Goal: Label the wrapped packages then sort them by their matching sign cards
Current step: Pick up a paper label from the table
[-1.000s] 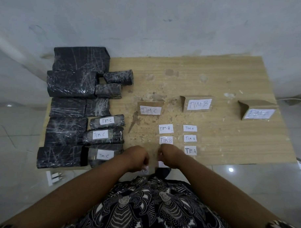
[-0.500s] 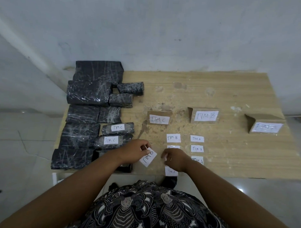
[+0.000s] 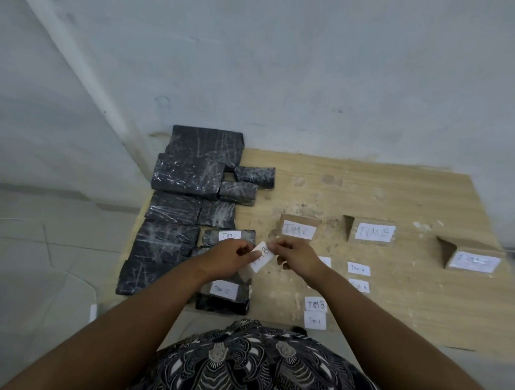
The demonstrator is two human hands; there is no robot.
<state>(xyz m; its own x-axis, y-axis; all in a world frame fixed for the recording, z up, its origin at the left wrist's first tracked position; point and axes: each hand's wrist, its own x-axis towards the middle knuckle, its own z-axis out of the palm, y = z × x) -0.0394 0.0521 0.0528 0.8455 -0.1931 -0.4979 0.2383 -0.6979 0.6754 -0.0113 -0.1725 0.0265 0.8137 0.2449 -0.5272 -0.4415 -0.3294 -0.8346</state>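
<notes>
A white TIM B label (image 3: 262, 257) is held above the table between both hands. My left hand (image 3: 233, 256) pinches its left edge and my right hand (image 3: 295, 254) pinches its upper right corner. Black wrapped packages (image 3: 187, 175) lie in rows on the table's left side. Two small ones carry TIM C labels (image 3: 223, 290), one (image 3: 230, 235) just beyond my left hand. Three folded cardboard sign cards stand across the middle: TIM C (image 3: 299, 230), TIM B (image 3: 373, 231) and a third (image 3: 474, 260) with blurred writing. Loose labels (image 3: 358, 269) lie by my right forearm.
The wooden table (image 3: 396, 194) stands against a pale wall. More loose labels, TIM B (image 3: 316, 304) and one below it (image 3: 315, 321), lie at the front edge. Tiled floor lies to the left.
My left hand has lifted the label up and away from me, and my right hand has come up from the table's front edge to pinch its other end. The camera has tilted.
</notes>
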